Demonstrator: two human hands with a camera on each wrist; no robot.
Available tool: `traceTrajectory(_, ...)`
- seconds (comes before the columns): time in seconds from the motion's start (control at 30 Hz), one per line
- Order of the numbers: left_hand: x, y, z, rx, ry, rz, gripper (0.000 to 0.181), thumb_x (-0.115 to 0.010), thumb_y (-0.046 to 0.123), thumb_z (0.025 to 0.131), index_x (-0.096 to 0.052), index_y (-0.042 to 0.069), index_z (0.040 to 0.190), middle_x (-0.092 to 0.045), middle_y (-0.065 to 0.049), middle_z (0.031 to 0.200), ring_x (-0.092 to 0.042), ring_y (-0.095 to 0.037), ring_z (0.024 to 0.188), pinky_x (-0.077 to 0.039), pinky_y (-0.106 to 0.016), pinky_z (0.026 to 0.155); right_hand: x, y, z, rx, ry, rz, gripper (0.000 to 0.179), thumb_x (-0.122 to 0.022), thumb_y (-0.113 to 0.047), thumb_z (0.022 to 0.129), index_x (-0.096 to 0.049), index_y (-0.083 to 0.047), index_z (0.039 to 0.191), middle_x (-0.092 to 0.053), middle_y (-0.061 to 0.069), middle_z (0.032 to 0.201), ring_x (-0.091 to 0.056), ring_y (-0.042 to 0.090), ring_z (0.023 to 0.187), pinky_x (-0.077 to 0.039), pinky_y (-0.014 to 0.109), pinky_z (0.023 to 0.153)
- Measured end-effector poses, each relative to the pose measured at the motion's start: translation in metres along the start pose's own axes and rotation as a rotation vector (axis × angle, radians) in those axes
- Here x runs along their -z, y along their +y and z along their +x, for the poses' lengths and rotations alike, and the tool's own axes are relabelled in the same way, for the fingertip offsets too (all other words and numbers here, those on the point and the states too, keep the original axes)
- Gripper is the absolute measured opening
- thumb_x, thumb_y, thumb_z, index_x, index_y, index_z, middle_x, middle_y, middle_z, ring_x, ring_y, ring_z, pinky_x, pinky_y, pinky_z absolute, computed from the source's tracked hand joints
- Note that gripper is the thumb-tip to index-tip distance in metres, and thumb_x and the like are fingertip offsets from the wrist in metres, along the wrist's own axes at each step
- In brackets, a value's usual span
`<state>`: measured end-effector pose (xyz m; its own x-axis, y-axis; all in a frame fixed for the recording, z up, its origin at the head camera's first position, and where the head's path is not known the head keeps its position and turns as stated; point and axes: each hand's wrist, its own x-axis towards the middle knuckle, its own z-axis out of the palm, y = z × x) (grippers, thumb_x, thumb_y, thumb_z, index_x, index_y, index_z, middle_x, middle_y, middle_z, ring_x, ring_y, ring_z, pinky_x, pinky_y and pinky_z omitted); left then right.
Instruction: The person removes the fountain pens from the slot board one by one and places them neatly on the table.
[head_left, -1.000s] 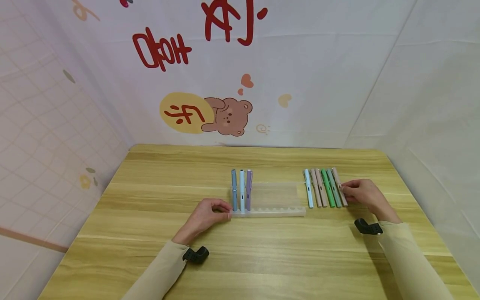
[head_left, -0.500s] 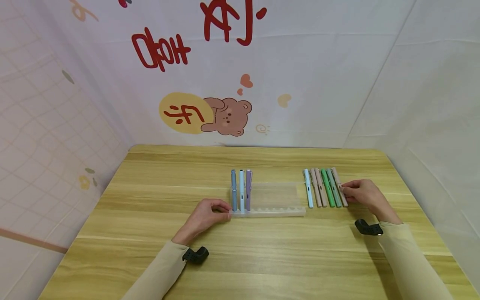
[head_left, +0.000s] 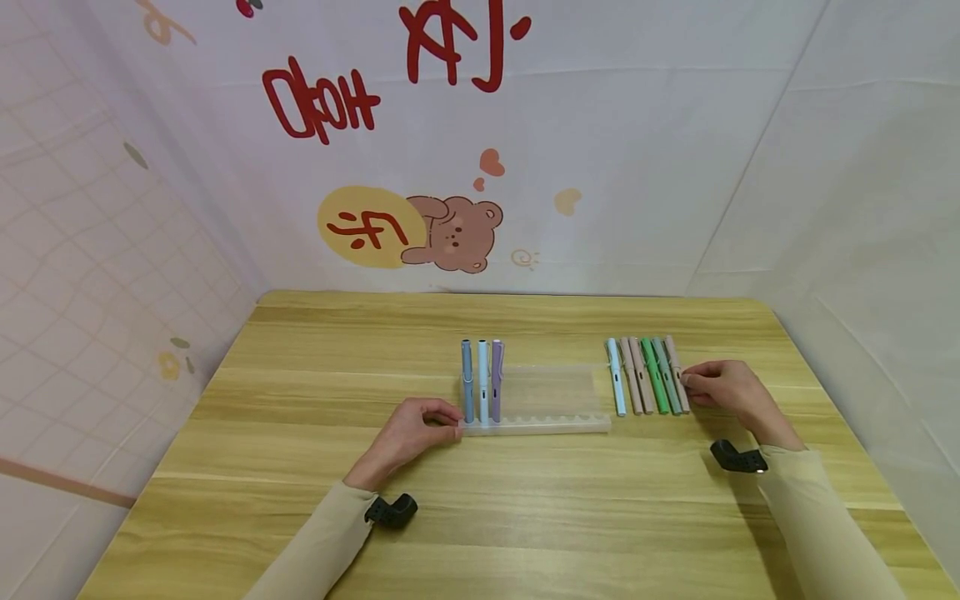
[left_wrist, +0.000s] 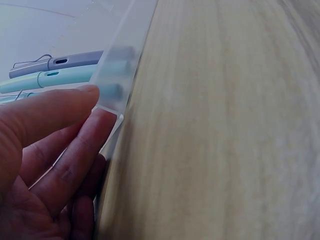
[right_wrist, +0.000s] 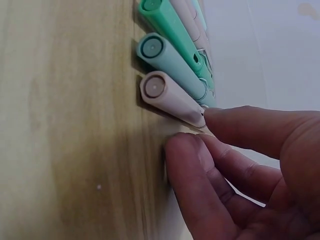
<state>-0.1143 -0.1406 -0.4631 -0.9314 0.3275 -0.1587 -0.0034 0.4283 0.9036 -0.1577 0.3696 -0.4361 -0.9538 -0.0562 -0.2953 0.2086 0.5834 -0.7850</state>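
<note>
My left hand (head_left: 411, 433) pinches the left end of a clear plastic pen holder (head_left: 558, 427), thumb and fingers at its corner in the left wrist view. Three capped pens stand in the holder's left slots: a grey-blue pen (head_left: 468, 383), a light blue pen (head_left: 483, 383) and a purple pen (head_left: 497, 383). At the right, my right hand (head_left: 727, 390) is beside a row of lying pens. Its thumb touches the outermost pinkish-beige pen (right_wrist: 172, 97), while the other fingers rest loosely bent beside that pen, a gap between them and the thumb.
Left of the beige pen lie a grey-green pen (head_left: 666, 377), a bright green pen (head_left: 655, 377), two brownish pens and a light blue pen (head_left: 617, 379). The wooden table (head_left: 525, 517) meets a printed cloth wall (head_left: 637, 150) behind.
The lower end of the outermost beige pen has shifted slightly left toward the grey-green pen, under my right hand. My left hand and the pen holder stay put.
</note>
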Motion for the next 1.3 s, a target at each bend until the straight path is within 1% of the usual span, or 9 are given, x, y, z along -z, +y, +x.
traceTrajectory(0.2, 0.000, 0.000, 0.000, 0.012, 0.010, 0.016, 0.016, -0.081, 0.017, 0.090, -0.079, 0.012, 0.105, -0.074, 0.003, 0.096, -0.065, -0.015, 0.093, -0.049, -0.038, 0.088, 0.000, 0.002, -0.005, 0.011, 0.066, -0.073, 0.052, -0.060, -0.028, 0.106, -0.056, 0.015, 0.135, -0.070, 0.022, 0.118, -0.068, 0.005, 0.089, -0.057, 0.024, 0.076)
traceTrajectory(0.4, 0.000, 0.001, 0.000, 0.013, 0.012, 0.014, 0.016, -0.081, 0.017, 0.090, -0.079, 0.012, 0.106, -0.075, 0.002, 0.096, -0.066, -0.015, 0.093, -0.049, -0.038, 0.088, -0.005, -0.003, -0.015, 0.060, 0.141, -0.090, 0.057, -0.056, -0.035, 0.107, -0.053, 0.011, 0.140, -0.065, 0.028, 0.125, -0.069, 0.010, 0.091, -0.056, 0.025, 0.074)
traceTrajectory(0.53, 0.000, 0.001, 0.001, 0.015, 0.016, 0.016, 0.016, -0.081, 0.017, 0.090, -0.079, 0.013, 0.105, -0.075, 0.003, 0.096, -0.066, -0.014, 0.093, -0.049, -0.038, 0.089, -0.012, -0.010, -0.024, 0.124, 0.187, -0.065, 0.059, -0.056, -0.037, 0.108, -0.052, 0.009, 0.143, -0.059, 0.030, 0.133, -0.063, -0.001, 0.095, -0.054, 0.020, 0.077)
traceTrajectory(0.63, 0.000, 0.001, 0.000, 0.014, 0.016, 0.017, 0.016, -0.081, 0.017, 0.090, -0.079, 0.013, 0.105, -0.075, 0.003, 0.096, -0.066, -0.014, 0.092, -0.049, -0.038, 0.089, -0.019, -0.015, -0.031, 0.161, 0.234, -0.063, 0.056, -0.057, -0.038, 0.107, -0.054, 0.006, 0.142, -0.059, 0.026, 0.135, -0.055, -0.011, 0.097, -0.049, 0.014, 0.079)
traceTrajectory(0.7, 0.000, 0.000, 0.000, 0.012, 0.015, 0.013, 0.016, -0.081, 0.017, 0.090, -0.079, 0.012, 0.105, -0.075, 0.003, 0.096, -0.066, -0.014, 0.092, -0.049, -0.038, 0.088, -0.022, -0.020, -0.035, 0.174, 0.262, -0.068, 0.056, -0.058, -0.040, 0.106, -0.056, 0.003, 0.141, -0.061, 0.022, 0.134, -0.052, -0.014, 0.098, -0.045, 0.011, 0.079)
traceTrajectory(0.87, 0.000, -0.001, -0.001, 0.005, 0.012, -0.001, 0.016, -0.080, 0.017, 0.091, -0.078, 0.011, 0.106, -0.075, 0.002, 0.097, -0.066, -0.015, 0.092, -0.050, -0.037, 0.087, -0.030, -0.032, -0.044, 0.193, 0.294, -0.037, 0.056, -0.060, -0.045, 0.104, -0.058, -0.002, 0.140, -0.065, 0.002, 0.127, -0.054, -0.013, 0.103, -0.043, 0.009, 0.080)
traceTrajectory(1.0, 0.000, -0.002, -0.002, -0.001, 0.009, -0.013, 0.017, -0.080, 0.016, 0.091, -0.078, 0.011, 0.107, -0.075, 0.001, 0.098, -0.066, -0.015, 0.093, -0.050, -0.037, 0.087, -0.038, -0.042, -0.051, 0.234, 0.317, 0.000, 0.049, -0.062, -0.042, 0.104, -0.061, -0.005, 0.136, -0.066, -0.012, 0.120, -0.057, -0.012, 0.105, -0.044, 0.009, 0.082)
traceTrajectory(1.1, 0.001, -0.002, -0.003, -0.006, 0.007, -0.014, 0.017, -0.080, 0.016, 0.091, -0.078, 0.010, 0.107, -0.075, 0.001, 0.098, -0.067, -0.016, 0.093, -0.050, -0.037, 0.087, -0.045, -0.049, -0.054, 0.279, 0.330, 0.018, 0.044, -0.062, -0.039, 0.104, -0.063, -0.006, 0.134, -0.066, -0.014, 0.119, -0.058, -0.010, 0.107, -0.045, 0.008, 0.083)
traceTrajectory(1.3, 0.001, -0.001, -0.003, -0.018, 0.008, -0.006, 0.017, -0.080, 0.016, 0.091, -0.078, 0.010, 0.108, -0.075, 0.001, 0.098, -0.067, -0.016, 0.093, -0.051, -0.037, 0.087, -0.061, -0.061, -0.061, 0.343, 0.331, 0.064, 0.038, -0.063, -0.034, 0.105, -0.065, -0.007, 0.131, -0.068, -0.009, 0.123, -0.061, -0.006, 0.111, -0.047, 0.011, 0.084)
